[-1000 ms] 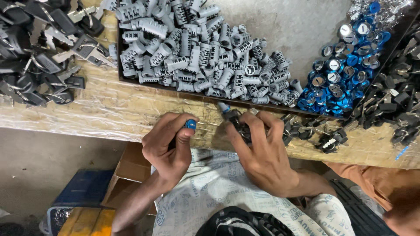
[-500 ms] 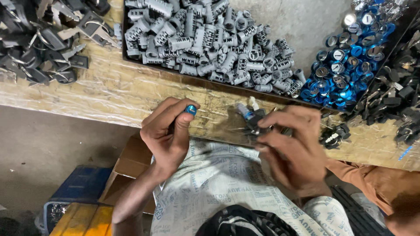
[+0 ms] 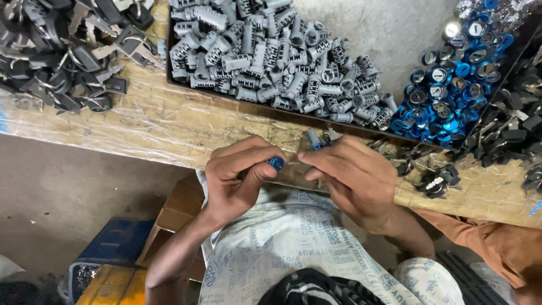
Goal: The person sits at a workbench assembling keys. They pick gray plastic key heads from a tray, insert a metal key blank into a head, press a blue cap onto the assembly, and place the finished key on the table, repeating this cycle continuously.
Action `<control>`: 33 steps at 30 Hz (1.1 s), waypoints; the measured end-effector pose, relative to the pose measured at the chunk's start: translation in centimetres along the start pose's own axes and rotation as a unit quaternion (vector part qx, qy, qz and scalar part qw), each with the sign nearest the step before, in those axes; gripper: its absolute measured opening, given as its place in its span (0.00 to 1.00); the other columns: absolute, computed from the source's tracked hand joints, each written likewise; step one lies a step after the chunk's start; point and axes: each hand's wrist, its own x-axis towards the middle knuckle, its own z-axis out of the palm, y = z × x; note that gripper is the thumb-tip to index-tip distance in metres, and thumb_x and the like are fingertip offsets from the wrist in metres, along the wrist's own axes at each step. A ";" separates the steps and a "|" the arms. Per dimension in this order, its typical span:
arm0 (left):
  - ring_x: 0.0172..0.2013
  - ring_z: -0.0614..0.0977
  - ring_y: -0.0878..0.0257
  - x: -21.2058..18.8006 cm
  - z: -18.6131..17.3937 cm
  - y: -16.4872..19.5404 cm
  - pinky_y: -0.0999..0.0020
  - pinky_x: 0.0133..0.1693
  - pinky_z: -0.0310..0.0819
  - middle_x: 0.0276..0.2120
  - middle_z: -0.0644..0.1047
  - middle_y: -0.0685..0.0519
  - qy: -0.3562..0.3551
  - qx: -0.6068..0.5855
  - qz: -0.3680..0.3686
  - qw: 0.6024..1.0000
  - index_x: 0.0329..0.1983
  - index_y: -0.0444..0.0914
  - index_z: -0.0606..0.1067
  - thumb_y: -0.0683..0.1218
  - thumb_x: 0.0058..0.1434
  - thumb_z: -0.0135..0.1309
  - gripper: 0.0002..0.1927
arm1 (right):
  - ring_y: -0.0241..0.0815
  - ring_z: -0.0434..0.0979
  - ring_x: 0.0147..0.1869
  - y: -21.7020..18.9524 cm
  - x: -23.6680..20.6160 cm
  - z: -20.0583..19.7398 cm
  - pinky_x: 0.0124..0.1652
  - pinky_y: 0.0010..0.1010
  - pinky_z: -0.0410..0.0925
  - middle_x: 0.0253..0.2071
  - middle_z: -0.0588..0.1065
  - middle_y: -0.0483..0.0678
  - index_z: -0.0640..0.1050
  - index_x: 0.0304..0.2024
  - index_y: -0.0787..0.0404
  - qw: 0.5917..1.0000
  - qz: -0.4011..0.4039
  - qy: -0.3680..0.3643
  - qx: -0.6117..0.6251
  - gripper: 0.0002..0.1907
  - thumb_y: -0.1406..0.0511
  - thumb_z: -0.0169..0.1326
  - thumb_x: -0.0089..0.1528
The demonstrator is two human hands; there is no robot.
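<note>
My left hand (image 3: pixel 237 175): fingers closed around one blue-capped cylinder (image 3: pixel 276 163). My right hand (image 3: pixel 353 175): fingers curled, contents hidden, so I cannot tell. Beyond: grey barrels (image 3: pixel 271 56), blue caps (image 3: pixel 446 96).

How Many Things Are Here

There are two hands: one left hand (image 3: pixel 237 175) and one right hand (image 3: pixel 353 178). The left hand pinches one small blue cap (image 3: pixel 276 163). Just above the right hand sits one grey lock piece with a blue end (image 3: pixel 314 139).

On the desk (image 3: pixel 141 121) there are four piles. One pile of grey lock cylinders (image 3: pixel 282 62) has too many to count. One pile of blue caps (image 3: pixel 446 96) has too many to count. One pile of black keys (image 3: pixel 62 56) lies at the left, and one more pile of black keys (image 3: pixel 514 124) lies at the right. Under the desk are one blue crate (image 3: pixel 113 248) and one brown cardboard box (image 3: pixel 178 217).
</note>
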 end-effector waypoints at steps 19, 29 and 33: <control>0.31 0.78 0.50 0.2 3.8 1.6 0.58 0.32 0.74 0.36 0.72 0.44 -0.019 0.299 0.100 0.949 0.46 0.27 0.74 0.29 0.58 0.54 0.13 | 0.51 0.80 0.35 1.3 -0.7 3.3 0.31 0.36 0.71 0.35 0.76 0.53 0.74 0.45 0.70 0.990 -0.054 0.097 -0.086 0.13 0.81 0.57 0.59; 0.29 0.79 0.53 1.3 2.3 1.4 0.60 0.31 0.74 0.43 0.75 0.44 -0.071 0.257 0.033 0.963 0.48 0.33 0.77 0.29 0.51 0.53 0.20 | 0.47 0.82 0.38 -0.3 -0.1 -2.8 0.33 0.33 0.72 0.46 0.79 0.58 0.78 0.52 0.67 0.985 0.002 0.046 -0.166 0.17 0.78 0.57 0.60; 0.27 0.81 0.61 1.7 1.6 0.5 0.68 0.25 0.77 0.50 0.77 0.46 -0.107 0.238 -0.065 0.963 0.52 0.40 0.80 0.30 0.54 0.55 0.23 | 0.37 0.80 0.34 3.4 2.7 -9.4 0.33 0.25 0.70 0.41 0.80 0.51 0.82 0.51 0.63 0.949 0.111 0.116 -0.273 0.08 0.76 0.60 0.71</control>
